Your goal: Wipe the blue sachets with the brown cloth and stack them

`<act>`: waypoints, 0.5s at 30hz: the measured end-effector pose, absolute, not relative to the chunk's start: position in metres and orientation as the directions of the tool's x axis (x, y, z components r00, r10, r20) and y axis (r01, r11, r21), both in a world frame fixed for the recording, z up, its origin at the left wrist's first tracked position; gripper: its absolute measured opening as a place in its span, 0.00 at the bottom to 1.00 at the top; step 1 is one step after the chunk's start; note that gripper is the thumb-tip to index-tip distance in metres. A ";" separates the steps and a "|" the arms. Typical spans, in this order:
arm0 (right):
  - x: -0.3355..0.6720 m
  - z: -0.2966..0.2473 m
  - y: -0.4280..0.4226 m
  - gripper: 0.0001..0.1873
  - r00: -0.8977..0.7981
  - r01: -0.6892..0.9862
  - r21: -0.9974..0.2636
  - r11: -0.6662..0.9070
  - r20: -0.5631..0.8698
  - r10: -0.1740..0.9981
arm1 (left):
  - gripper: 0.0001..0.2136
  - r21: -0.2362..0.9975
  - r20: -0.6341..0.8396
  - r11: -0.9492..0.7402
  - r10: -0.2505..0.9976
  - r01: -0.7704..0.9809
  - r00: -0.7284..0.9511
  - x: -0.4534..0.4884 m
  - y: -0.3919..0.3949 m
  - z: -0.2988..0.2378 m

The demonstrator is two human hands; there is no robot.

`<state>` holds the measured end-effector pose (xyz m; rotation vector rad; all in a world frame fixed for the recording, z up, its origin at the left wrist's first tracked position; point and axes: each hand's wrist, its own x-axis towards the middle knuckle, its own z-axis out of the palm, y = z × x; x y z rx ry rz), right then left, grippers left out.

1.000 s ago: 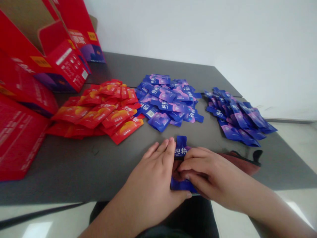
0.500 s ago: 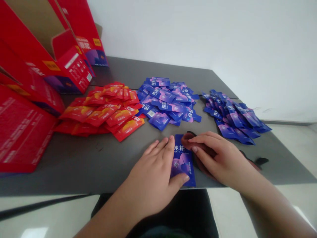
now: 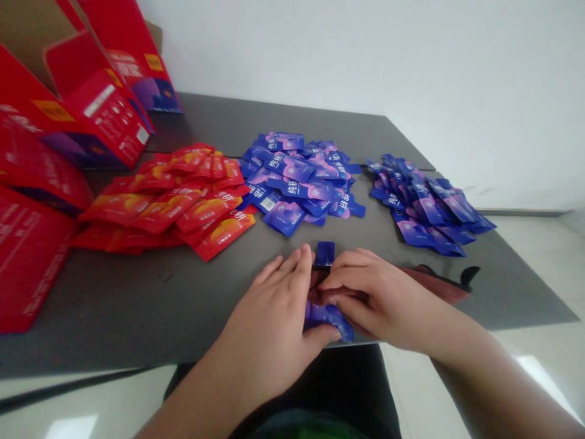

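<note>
A blue sachet lies flat on the dark grey table near its front edge. My left hand rests along the sachet's left side, fingers stretched out flat and thumb pressed on its lower end. Across the middle of the sachet lies my right hand, fingers together and pressing it down. Only the sachet's top tab and bottom corner show between the hands.
A pile of red sachets lies at the left, a pile of blue sachets in the middle, and a fanned row of blue sachets at the right. Red cartons stand at the far left. The table's front edge is under my wrists.
My right hand, which had drawn back to the sachet's right side and uncovered its face, has come back over the sachet. The left hand stays in place.
</note>
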<state>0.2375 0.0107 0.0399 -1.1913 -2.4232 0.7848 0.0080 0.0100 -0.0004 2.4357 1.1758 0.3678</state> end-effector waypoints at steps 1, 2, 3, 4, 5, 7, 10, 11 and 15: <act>0.239 0.037 0.014 0.09 -0.579 0.638 -0.589 0.497 0.059 0.813 | 0.53 0.468 0.058 -0.560 0.791 0.683 0.608 0.008 0.010 0.000; 0.239 0.034 0.017 0.09 -0.543 0.674 -0.556 0.487 0.073 0.836 | 0.52 0.468 0.061 -0.562 0.791 0.682 0.609 0.007 0.011 0.000; 0.239 0.030 0.020 0.08 -0.490 0.728 -0.506 0.463 0.090 0.867 | 0.51 0.463 0.068 -0.567 0.789 0.681 0.611 0.008 0.011 0.001; 0.239 0.027 0.022 0.09 -0.426 0.786 -0.447 0.428 0.111 0.898 | 0.50 0.455 0.080 -0.579 0.783 0.677 0.616 0.008 0.010 0.002; 0.239 0.024 0.023 0.09 -0.362 0.837 -0.389 0.385 0.134 0.923 | 0.48 0.444 0.094 -0.599 0.771 0.667 0.630 0.010 0.008 0.004; 0.239 0.019 0.024 0.11 -0.262 0.890 -0.330 0.314 0.193 0.946 | 0.42 0.425 0.122 -0.651 0.729 0.629 0.673 0.016 0.003 0.007; 0.241 0.016 0.021 0.10 -0.155 0.876 -0.396 0.275 0.309 0.938 | 0.31 0.399 0.138 -0.680 0.708 0.616 0.693 0.030 -0.009 0.012; 0.243 0.015 0.019 0.10 -0.111 0.865 -0.427 0.263 0.349 0.930 | 0.28 0.386 0.145 -0.678 0.715 0.626 0.684 0.035 -0.012 0.013; 0.250 0.013 0.013 0.08 0.056 0.836 -0.507 0.210 0.459 0.887 | 0.22 0.395 0.255 -0.644 0.762 0.656 0.595 0.038 -0.013 0.018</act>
